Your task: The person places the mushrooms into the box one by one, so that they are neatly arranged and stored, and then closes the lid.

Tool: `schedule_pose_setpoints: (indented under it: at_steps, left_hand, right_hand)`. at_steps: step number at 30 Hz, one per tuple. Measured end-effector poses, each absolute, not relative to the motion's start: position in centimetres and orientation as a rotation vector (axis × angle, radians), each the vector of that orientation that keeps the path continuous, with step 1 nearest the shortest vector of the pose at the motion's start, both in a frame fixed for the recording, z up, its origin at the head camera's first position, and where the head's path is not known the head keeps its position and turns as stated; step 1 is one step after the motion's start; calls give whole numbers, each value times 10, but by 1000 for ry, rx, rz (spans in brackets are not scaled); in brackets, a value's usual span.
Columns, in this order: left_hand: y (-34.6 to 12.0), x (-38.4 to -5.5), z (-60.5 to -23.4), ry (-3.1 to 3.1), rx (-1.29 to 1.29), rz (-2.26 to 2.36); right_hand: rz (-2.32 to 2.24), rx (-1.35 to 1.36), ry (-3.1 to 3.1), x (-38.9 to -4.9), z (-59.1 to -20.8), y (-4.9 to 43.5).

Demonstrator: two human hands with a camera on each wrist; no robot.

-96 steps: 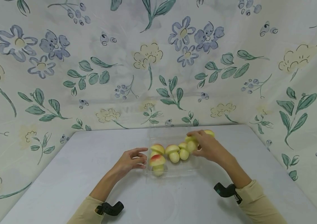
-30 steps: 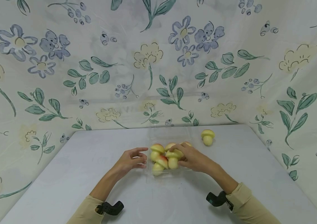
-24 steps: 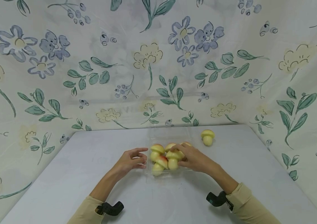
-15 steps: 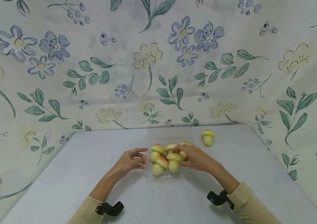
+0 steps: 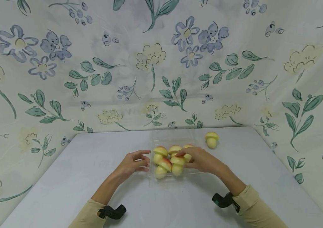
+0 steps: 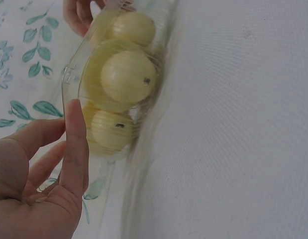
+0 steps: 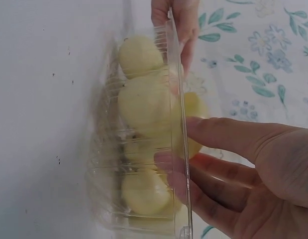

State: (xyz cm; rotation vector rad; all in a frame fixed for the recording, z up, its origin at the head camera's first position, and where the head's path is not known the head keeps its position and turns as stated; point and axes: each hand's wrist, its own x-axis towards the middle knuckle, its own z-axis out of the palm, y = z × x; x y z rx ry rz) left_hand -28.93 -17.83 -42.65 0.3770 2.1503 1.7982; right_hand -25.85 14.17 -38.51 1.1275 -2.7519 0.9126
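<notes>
Several yellow mushrooms, some with red-tinged caps, sit in a clear plastic box (image 5: pixel 197 172). My right hand (image 5: pixel 204 161) reaches over the box's right side and holds the cap of a front mushroom (image 5: pixel 177 169) between thumb and fingers. In the right wrist view, the thumb lies against that cap's edge (image 7: pixel 194 105), with fingers behind the clear wall. At the box's left side, my left hand (image 5: pixel 132 164) touches the wall with loosely extended fingers (image 6: pixel 75 149). Beside that front mushroom, another mushroom (image 5: pixel 160 172) leans with its red cap to the right.
One mushroom (image 5: pixel 211 141) stands on the white table (image 5: pixel 115 142), right of the box and towards the back. The box's clear lid (image 5: pixel 172 134) is folded back behind it. A flowered cloth (image 5: pixel 155 79) hangs behind the table.
My right hand has come from the box's back right to its front row. The front-left mushroom now leans over. Lately the held mushroom has sunk slightly rightward. My left hand stays put.
</notes>
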Motion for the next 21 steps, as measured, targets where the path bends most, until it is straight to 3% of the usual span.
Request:
schedule_pose_setpoints:
  at_steps: [21]
  left_hand:
    - [-178, -289, -426, 2147, 368, 1795]
  right_hand:
    - [1067, 1138, -2848, -259, -385, 141]
